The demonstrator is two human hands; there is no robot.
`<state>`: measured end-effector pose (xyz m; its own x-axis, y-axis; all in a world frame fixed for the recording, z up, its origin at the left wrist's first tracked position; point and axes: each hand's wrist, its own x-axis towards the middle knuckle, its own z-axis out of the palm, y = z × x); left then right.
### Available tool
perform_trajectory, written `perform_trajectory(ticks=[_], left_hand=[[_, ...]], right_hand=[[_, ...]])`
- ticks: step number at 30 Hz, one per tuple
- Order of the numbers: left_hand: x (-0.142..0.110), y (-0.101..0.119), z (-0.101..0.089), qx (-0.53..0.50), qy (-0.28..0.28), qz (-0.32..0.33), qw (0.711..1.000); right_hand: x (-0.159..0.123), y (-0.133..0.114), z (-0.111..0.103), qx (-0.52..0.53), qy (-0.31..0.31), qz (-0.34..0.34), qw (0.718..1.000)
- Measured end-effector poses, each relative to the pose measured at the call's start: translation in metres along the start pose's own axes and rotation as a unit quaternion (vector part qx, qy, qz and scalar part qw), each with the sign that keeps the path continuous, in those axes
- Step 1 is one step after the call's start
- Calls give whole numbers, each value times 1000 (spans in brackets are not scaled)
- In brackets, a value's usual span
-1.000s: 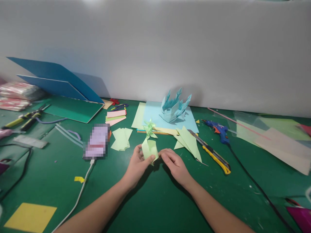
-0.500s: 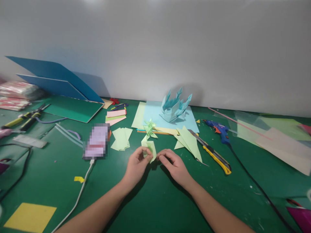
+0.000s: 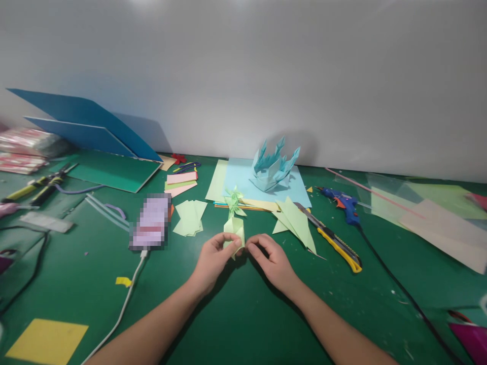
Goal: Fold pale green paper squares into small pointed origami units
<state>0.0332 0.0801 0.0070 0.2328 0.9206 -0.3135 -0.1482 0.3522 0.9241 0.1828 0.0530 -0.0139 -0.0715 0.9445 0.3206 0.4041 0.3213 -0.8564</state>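
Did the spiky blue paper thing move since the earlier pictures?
No. The spiky blue paper thing sits on the same part of the light blue sheet as before, with no visible shift either way.

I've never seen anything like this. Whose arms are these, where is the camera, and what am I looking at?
There is no machine here: these are a person's own bare hands. The camera is worn on that person's head and looks forward and down, so you see roughly what they see. The left hand holds a folded pale green paper. The right hand is close beside it, fingers curled; whether it touches the paper is hard to tell.

On the green table, beyond the hands, a blue folded-paper piece stands on a light blue sheet. Pale green slips lie to the left. To the right are a yellow-handled cutter and a blue glue gun.
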Motion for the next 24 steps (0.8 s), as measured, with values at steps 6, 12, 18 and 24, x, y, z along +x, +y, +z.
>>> perform_trajectory(ticks=[6,12,18,24], left_hand=[[5,3,-6,-100,-17,-56,993],[7,6,-8,-150,-32,-105,983],[5,4,-4,-116,-31,-91,989],[2,-4,-2,-17,-31,-37,999]], right_hand=[[0,2,0,-5,-9,11,1000],[1,-1,0,-3,-19,9,1000],[0,-1,-1,13,-18,18,1000],[-1,1,1,15,-7,36,999]])
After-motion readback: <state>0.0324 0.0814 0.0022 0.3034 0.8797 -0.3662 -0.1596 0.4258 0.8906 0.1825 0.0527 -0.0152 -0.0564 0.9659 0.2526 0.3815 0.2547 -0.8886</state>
